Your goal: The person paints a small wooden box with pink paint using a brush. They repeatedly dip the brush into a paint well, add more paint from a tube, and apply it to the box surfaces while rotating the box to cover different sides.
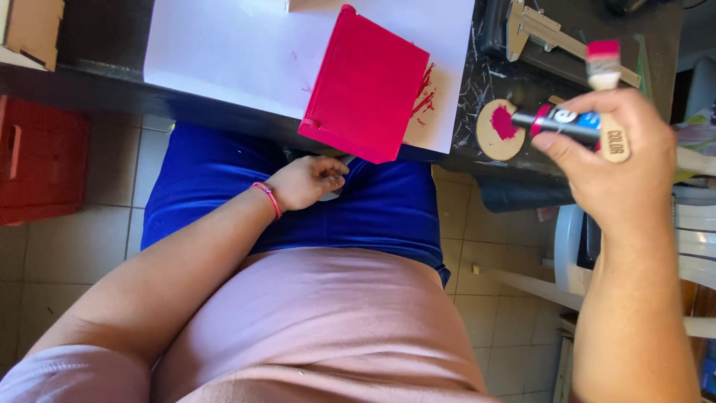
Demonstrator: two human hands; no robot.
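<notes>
At the right of the frame my right hand (608, 160) is clamped around a dark paint tube (561, 122), its long axis lying sideways, together with a flat brush (605, 71) standing upright, bristles pink. Left of the tube, near it, a round cardboard disc (498, 138) with a pink blob sits on the dark tabletop (488, 82). The pink painted box (365, 86) lies upper centre on white paper (224, 52), overhanging the edge. My left hand (306, 181) is curled in my lap around something grey, nearer the box.
</notes>
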